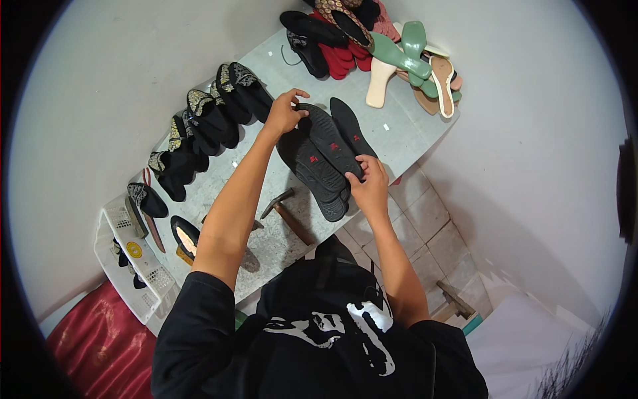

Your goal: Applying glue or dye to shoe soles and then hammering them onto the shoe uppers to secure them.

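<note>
Both my hands are closed on a ridged black shoe sole (324, 133) with a red mark, over the right part of the table. My left hand (286, 114) pinches its far end. Its near end is between the thumb and fingers of my right hand (369, 185). Close under it on the left lies another black sole (307, 166), partly covered. A third, smoother black sole (344, 120) rests on the right, its lower end behind my right hand. A hammer (290, 218) with a wooden handle lies nearer to me.
Black shoes with patterned toes (212, 114) line the table's left edge. Green and white soles (405, 63) and more shoes (332, 40) are heaped at the far end. A white plastic basket (159, 282) stands at the near left. Tiled floor (425, 213) borders the table (412, 136) on the right.
</note>
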A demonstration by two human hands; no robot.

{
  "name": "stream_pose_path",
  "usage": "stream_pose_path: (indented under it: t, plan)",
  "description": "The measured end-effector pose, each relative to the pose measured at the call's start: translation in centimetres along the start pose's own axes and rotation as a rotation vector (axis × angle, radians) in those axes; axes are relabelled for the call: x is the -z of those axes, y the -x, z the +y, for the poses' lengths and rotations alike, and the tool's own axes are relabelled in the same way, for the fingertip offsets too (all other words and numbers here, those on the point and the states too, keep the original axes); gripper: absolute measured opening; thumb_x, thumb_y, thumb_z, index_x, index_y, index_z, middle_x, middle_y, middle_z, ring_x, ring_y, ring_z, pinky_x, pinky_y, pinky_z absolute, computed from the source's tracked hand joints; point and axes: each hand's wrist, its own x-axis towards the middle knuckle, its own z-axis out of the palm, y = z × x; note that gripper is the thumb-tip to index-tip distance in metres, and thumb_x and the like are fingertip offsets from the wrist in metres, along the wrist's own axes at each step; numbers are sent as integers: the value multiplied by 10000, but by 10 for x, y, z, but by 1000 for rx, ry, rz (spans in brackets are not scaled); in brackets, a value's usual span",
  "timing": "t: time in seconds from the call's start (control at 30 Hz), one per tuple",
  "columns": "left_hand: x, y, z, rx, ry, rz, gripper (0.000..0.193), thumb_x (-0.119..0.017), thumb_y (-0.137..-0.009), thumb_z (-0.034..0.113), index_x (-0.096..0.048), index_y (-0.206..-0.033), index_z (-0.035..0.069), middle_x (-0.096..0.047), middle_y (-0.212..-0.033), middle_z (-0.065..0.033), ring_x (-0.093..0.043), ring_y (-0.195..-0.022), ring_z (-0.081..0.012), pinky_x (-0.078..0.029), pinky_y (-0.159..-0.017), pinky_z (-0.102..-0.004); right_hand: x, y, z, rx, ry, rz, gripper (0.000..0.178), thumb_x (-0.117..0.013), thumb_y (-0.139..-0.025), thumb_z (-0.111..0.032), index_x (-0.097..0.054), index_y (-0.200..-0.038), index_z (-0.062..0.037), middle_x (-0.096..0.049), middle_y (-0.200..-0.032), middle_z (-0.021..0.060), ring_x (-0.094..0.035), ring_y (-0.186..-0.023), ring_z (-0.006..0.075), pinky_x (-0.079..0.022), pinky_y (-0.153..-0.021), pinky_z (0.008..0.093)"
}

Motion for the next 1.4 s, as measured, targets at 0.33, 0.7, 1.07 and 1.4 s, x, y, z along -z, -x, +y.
stream_pose_path:
  t: [0.33, 0.7, 1.07, 1.4]
  plan:
    - [144, 122, 30, 60, 380, 201, 343, -874, -788, 46, -753, -1109, 34, -751, -967, -26, -676, -851, -96, -558, -774, -291, 6, 25, -53, 42, -281, -254, 334, -756, -861, 78, -651, -1175, 40, -538, -929, 20, -525, -736, 42, -433, -609, 192]
    - [244, 338, -81, 356, 481, 486, 384, -878, -788, 19, -724, -1136, -40, -766, -984, -106, -725, -863, -125, -593, -796, -262, -132, 147, -107, -24, -338, -1137, 361, -818, -855, -36, -582, -1123, 13, -683, -899, 72, -669, -762, 86, -535, -659, 253]
    - [231, 360, -166, 284, 478, 459, 271, -886, -788, 51, -779, -1028, -13, -785, -963, -78, -728, -885, -122, -583, -834, -262, -195, 245, -108, -34, -215, -884, 411, -858, -821, -89, -582, -1110, 6, -680, -916, 96, -734, -702, 157, -551, -626, 295]
    - [235, 348, -183, 143, 470, 278, 260, -821, -903, 126, -770, -1128, 6, -776, -1017, -56, -698, -916, -106, -542, -861, -264, -215, 302, -133, 349, 12, -487, 684, -888, -685, -77, -480, -1223, 31, -500, -1155, 224, -582, -1049, 403, -532, -879, 425]
